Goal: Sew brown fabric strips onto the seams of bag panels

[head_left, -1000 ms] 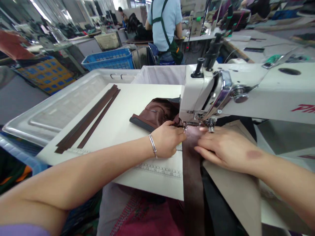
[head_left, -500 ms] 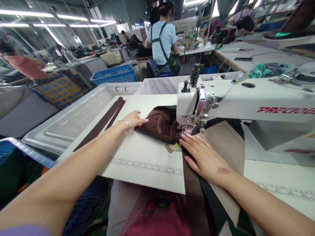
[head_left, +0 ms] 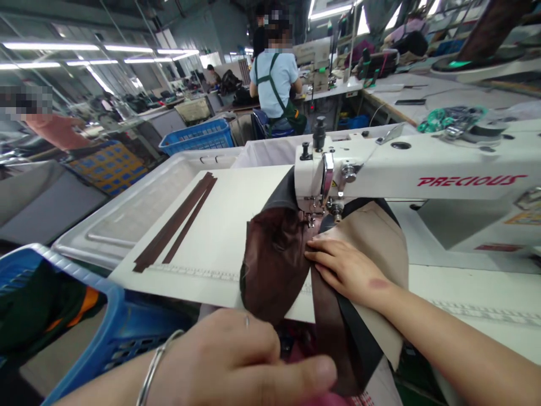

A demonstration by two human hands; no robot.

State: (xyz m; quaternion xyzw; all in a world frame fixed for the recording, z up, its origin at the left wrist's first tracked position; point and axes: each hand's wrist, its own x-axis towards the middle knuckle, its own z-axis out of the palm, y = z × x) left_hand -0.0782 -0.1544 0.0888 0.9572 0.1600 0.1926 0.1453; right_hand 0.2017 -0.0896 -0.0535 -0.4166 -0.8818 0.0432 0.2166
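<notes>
My left hand (head_left: 240, 361) is close to the camera at the bottom, fingers closed on the near end of a brown leather piece (head_left: 274, 259) that it holds lifted off the white table (head_left: 228, 225). My right hand (head_left: 344, 268) lies flat with fingers stretched out, pressing a brown strap (head_left: 327, 316) and tan fabric (head_left: 376, 237) just in front of the needle of the white sewing machine (head_left: 401, 166). The leather's far end runs up under the machine head.
Two long dark brown strips (head_left: 180, 223) lie on the table's left part. A grey tray (head_left: 127, 208) sits beyond them. A blue basket (head_left: 97, 332) stands at lower left, another blue crate (head_left: 198, 135) farther back. A person in a green apron (head_left: 274, 84) works at a bench behind.
My left hand left the far edge of the leather, came back toward me and pulled the brown leather piece up and over. My right hand stayed pressed by the needle.
</notes>
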